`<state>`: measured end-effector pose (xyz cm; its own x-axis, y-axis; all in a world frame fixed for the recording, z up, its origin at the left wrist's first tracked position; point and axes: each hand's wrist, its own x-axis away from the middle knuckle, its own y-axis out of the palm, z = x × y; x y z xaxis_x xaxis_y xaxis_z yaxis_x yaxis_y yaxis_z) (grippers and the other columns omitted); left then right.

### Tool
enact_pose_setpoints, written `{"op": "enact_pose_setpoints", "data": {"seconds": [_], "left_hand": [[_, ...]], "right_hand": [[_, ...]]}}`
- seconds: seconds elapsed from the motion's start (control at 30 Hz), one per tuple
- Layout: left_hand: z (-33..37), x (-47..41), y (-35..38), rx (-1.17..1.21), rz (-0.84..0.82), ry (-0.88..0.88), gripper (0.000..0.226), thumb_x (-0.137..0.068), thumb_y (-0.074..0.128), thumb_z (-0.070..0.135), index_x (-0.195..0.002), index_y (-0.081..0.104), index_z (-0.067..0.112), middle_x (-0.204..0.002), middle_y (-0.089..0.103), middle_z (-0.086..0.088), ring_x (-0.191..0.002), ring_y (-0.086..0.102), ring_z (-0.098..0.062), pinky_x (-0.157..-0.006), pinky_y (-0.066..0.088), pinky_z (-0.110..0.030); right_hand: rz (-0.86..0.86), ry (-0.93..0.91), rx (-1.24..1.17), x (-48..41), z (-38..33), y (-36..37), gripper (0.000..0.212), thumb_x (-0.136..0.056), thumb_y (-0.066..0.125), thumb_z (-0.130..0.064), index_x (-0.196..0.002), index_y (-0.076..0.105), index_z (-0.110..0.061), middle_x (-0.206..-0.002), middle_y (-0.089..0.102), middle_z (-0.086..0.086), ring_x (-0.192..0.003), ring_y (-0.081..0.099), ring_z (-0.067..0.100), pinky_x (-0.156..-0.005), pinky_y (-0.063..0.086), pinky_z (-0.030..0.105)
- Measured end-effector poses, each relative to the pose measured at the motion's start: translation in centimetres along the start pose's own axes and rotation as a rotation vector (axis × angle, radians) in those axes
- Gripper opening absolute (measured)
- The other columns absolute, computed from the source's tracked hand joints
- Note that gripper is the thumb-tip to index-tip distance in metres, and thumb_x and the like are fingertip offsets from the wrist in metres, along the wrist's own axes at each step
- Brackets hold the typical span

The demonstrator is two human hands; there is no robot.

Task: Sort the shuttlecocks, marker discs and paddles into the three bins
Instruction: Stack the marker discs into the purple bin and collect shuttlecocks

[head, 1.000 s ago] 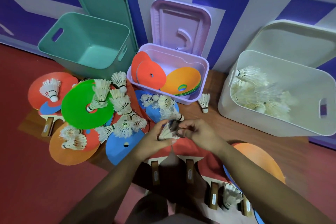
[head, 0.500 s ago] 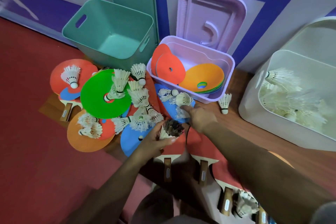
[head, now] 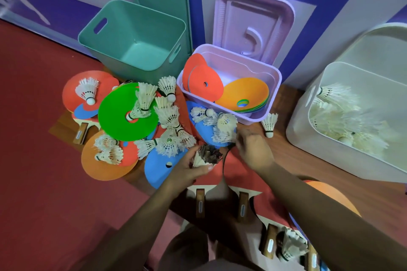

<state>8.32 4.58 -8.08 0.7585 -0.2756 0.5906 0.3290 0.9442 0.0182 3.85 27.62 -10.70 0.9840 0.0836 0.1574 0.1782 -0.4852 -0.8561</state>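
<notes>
The left hand [head: 187, 168] is gripping a nested stack of shuttlecocks [head: 206, 156], its feathers shadowed. The right hand [head: 253, 149] is touching a shuttlecock cluster [head: 224, 130] on a blue disc [head: 200, 130] beside the lilac bin [head: 273, 94]; blurred fingers [head: 240, 139] are hiding whether it is grasping. The white bin [head: 319, 152] is running off the right edge.

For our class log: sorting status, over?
Left hand grips shuttlecock stack. Right hand on a shuttlecock, grip unclear. Green bin empty; paddles unsorted.
</notes>
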Motion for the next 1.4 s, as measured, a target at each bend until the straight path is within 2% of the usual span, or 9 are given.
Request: {"op": "enact_pose_setpoints", "data": {"seconds": [0.23,0.37,0.47,0.67,0.8,0.93,1.03,1.27,1.4], "left_hand": [[0.2,1.1,0.5,-0.040,0.079,0.009,0.053,-0.081,0.077,0.021,-0.112,0.051,0.056,-0.104,0.070,0.010,-0.085,0.063,-0.003,-0.077,0.046,-0.019],[-0.7,1.5,-0.2,-0.066,0.112,0.000,0.053,-0.077,0.081,0.030,-0.108,0.054,0.063,-0.107,0.071,0.013,-0.095,0.065,-0.005,-0.093,0.050,-0.029],[-1.2,1.5,-0.7,-0.011,0.112,0.008,0.050,-0.078,0.080,0.022,-0.109,0.057,0.054,-0.095,0.071,0.013,-0.083,0.064,-0.001,-0.086,0.048,-0.026],[-1.2,1.3,-1.0,0.030,0.093,-0.011,0.070,-0.064,0.085,0.040,-0.126,0.052,0.044,-0.090,0.067,0.013,-0.072,0.060,-0.001,-0.070,0.046,-0.025],[-0.9,1.3,-0.7,0.012,0.099,-0.016,0.072,-0.062,0.084,0.042,-0.126,0.051,0.047,-0.093,0.066,0.012,-0.072,0.061,0.000,-0.071,0.048,-0.027],[-0.5,1.3,-0.4,-0.033,0.086,-0.022,0.078,-0.064,0.085,0.045,-0.133,0.049,0.043,-0.103,0.067,-0.006,-0.105,0.063,-0.011,-0.094,0.051,-0.046],[0.2,1.3,0.3,-0.056,0.085,-0.015,0.064,-0.075,0.082,0.031,-0.129,0.051,0.043,-0.088,0.068,0.001,-0.077,0.063,0.003,-0.079,0.047,-0.027],[2.2,1.5,2.9,-0.088,0.036,0.043,0.057,-0.082,0.076,0.011,-0.127,0.049,0.033,-0.108,0.068,0.009,-0.089,0.066,0.000,-0.070,0.047,-0.010],[2.9,1.4,4.3,-0.063,0.009,0.087,0.058,-0.082,0.074,0.005,-0.128,0.050,0.029,-0.102,0.067,0.010,-0.079,0.064,0.006,-0.071,0.046,-0.010]], "right_hand": [[-0.210,-0.021,0.096,-1.1,-2.2,-0.4,0.063,-0.090,0.054,-0.029,-0.147,0.029,-0.037,-0.112,0.057,0.017,-0.092,0.063,0.038,-0.071,0.054,0.042],[-0.332,-0.134,0.385,-2.9,-3.4,0.6,0.067,-0.092,0.050,-0.018,-0.148,0.022,-0.044,-0.133,0.047,0.016,-0.097,0.065,0.037,-0.066,0.050,0.037],[-0.317,-0.145,0.477,-3.4,-3.4,0.7,0.060,-0.093,0.046,-0.009,-0.145,0.029,-0.034,-0.135,0.045,0.016,-0.095,0.066,0.038,-0.059,0.041,0.034],[-0.194,-0.203,0.468,-2.9,-2.3,1.0,0.039,-0.089,0.053,-0.014,-0.127,0.050,-0.019,-0.105,0.059,0.011,-0.083,0.066,0.037,-0.056,0.039,0.035],[-0.076,-0.209,0.211,-2.2,-1.2,0.9,0.007,-0.087,0.057,-0.018,-0.093,0.059,-0.015,-0.081,0.058,0.010,-0.069,0.062,0.037,-0.052,0.047,0.038],[-0.057,-0.119,-0.279,-0.2,-0.9,-0.6,0.007,-0.093,0.058,-0.026,-0.090,0.063,-0.024,-0.087,0.051,0.002,-0.073,0.056,0.013,-0.068,0.048,0.028],[0.010,0.004,-0.623,1.6,-1.8,-2.6,0.007,-0.088,0.069,-0.017,-0.088,0.068,-0.024,-0.094,0.051,0.006,-0.073,0.051,0.009,-0.071,0.042,0.016],[0.060,0.218,-1.273,4.3,-2.8,-6.9,0.012,-0.093,0.056,0.004,-0.085,0.058,-0.004,-0.065,0.063,0.010,-0.060,0.063,0.019,-0.060,0.055,0.028],[0.101,0.233,-1.296,5.3,-2.7,-7.6,0.011,-0.093,0.055,0.004,-0.086,0.058,-0.003,-0.073,0.061,0.014,-0.066,0.064,0.019,-0.066,0.056,0.027]]}}
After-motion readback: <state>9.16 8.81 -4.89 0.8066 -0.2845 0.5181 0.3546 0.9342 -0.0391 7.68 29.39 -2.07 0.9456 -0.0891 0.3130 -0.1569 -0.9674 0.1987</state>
